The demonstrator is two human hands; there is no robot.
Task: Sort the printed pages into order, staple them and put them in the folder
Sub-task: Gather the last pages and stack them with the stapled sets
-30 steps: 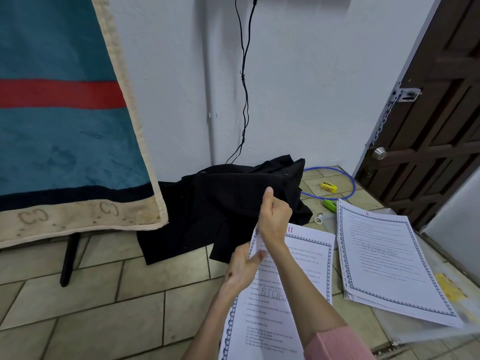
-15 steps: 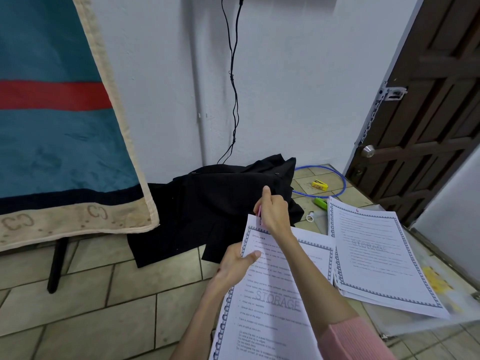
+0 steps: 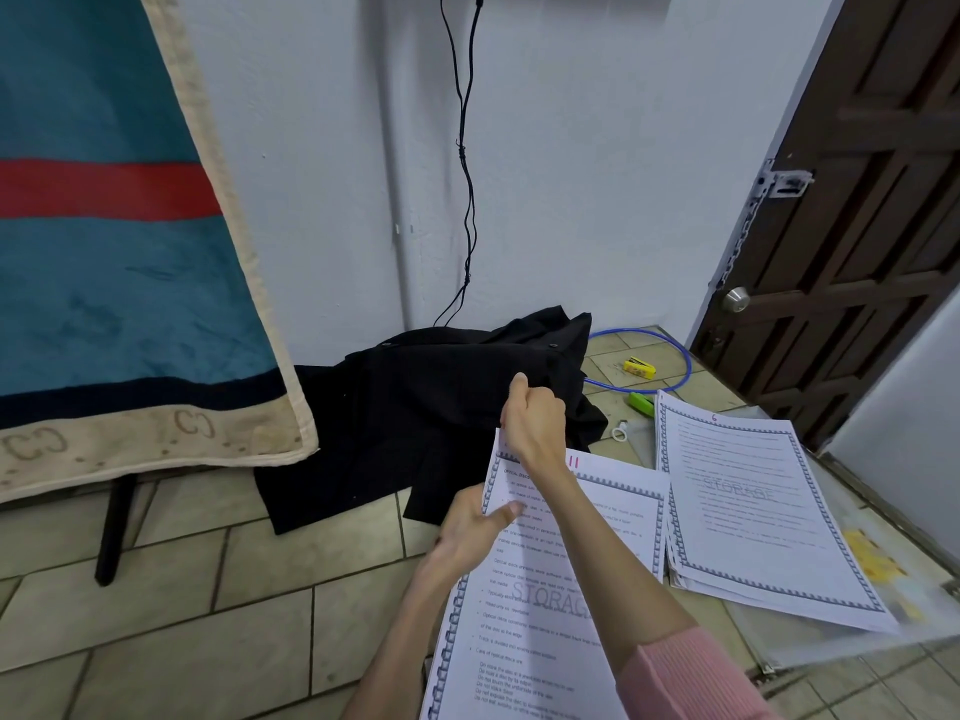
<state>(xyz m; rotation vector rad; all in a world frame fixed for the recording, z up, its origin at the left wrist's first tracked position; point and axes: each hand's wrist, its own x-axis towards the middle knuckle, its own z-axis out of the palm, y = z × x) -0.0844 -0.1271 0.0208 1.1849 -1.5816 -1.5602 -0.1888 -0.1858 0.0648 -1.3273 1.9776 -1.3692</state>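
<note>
Printed pages (image 3: 540,605) with a patterned border and a faint "STORAGE" watermark are held up over the tiled floor (image 3: 218,605), low in the middle of the view. The left hand (image 3: 470,532) grips their left edge, thumb lying on the top sheet and fingers behind. The right hand (image 3: 535,423) is closed in a pinching grip at the top left corner of the sheets, thumb pointing up; what exactly lies between its fingertips cannot be told. A pink sleeve (image 3: 691,678) covers the right forearm near the lower edge. A sheet just behind the held ones carries a red handwritten "11" (image 3: 574,462) at its top.

To the right, a second stack of pages (image 3: 753,511) lies on a clear plastic folder (image 3: 883,579) on the floor, its top sheet marked "6". Beyond that stack sit a green stapler (image 3: 641,405), a yellow box (image 3: 639,367) and a blue cable loop (image 3: 670,356). A black garment (image 3: 426,413) is heaped on the floor against the white wall (image 3: 597,174), with a black cord (image 3: 467,163) hanging above it. A teal and red blanket (image 3: 114,241) hangs at left, and a dark wooden door (image 3: 872,241) stands at right.
</note>
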